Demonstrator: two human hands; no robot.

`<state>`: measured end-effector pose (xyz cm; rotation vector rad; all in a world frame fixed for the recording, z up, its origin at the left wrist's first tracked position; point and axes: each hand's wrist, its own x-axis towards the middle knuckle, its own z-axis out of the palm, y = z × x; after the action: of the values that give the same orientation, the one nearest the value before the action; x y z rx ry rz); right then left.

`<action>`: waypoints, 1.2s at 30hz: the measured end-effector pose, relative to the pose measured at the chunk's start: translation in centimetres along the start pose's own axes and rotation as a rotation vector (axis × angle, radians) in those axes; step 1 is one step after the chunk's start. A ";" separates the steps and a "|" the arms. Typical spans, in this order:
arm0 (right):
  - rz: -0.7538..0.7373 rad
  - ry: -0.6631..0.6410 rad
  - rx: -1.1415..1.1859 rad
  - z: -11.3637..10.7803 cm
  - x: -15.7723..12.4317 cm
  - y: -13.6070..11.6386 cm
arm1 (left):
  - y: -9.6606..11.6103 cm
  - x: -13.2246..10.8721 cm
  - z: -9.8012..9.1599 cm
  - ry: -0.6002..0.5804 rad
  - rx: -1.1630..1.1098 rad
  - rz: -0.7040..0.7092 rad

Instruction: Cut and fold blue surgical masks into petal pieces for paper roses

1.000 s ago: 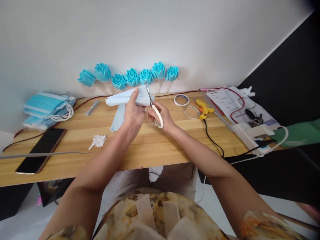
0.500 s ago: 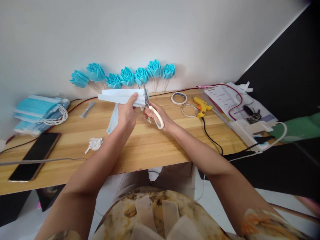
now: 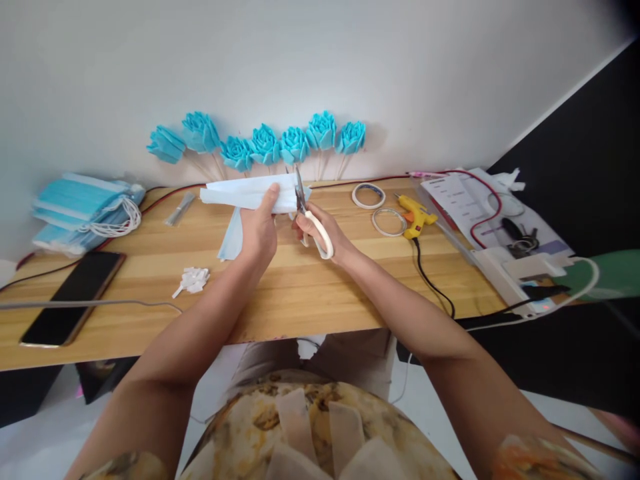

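My left hand (image 3: 259, 233) pinches a folded, pale blue sheet of face mask fabric (image 3: 230, 191) above the table, thumb on top. My right hand (image 3: 336, 239) grips scissors (image 3: 325, 243) with white handles. Their blades point away from me and cross the right end of the fabric. Some fingers of both hands are hidden by the fabric and the handles. Another pale blue strip (image 3: 231, 237) shows beside my left wrist. Behind the hands, several turquoise flowers (image 3: 265, 144) on thin sticks stand against the wall.
On the left are stacked blue masks (image 3: 75, 203), white cords (image 3: 120, 219), a phone (image 3: 70, 303) and small white pieces (image 3: 193, 280). Tape rolls (image 3: 369, 195), a yellow glue gun (image 3: 416, 215), papers (image 3: 457, 197), keys (image 3: 525, 241) and a power strip (image 3: 500, 277) lie right.
The view has shifted slightly, so the table items sit a little differently in the picture. Both hands keep their hold, and the scissors remain at the fabric's right end.
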<state>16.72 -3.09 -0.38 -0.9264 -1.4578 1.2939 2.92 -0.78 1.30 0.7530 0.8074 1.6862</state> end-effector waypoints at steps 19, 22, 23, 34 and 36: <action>-0.026 0.052 -0.034 0.2 -0.3 -0.1 | -0.5 -1.0 0.1 0.005 0.080 0.004; -0.019 0.057 -0.033 0.3 -0.3 -0.1 | -0.6 -1.2 0.4 -0.001 0.081 0.011; -0.019 0.063 -0.041 0.4 -0.3 -0.1 | -0.7 -1.3 0.4 0.000 0.078 0.014; -0.063 0.110 -0.081 0.3 -0.5 -0.5 | -0.9 -1.3 0.3 0.019 0.077 -0.005; -0.060 0.119 -0.065 0.4 -0.5 -0.6 | -0.8 -1.3 0.3 0.021 0.079 -0.005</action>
<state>16.49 -3.78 0.09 -0.9782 -1.4308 1.1346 3.95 -1.86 0.70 0.7883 0.8942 1.6675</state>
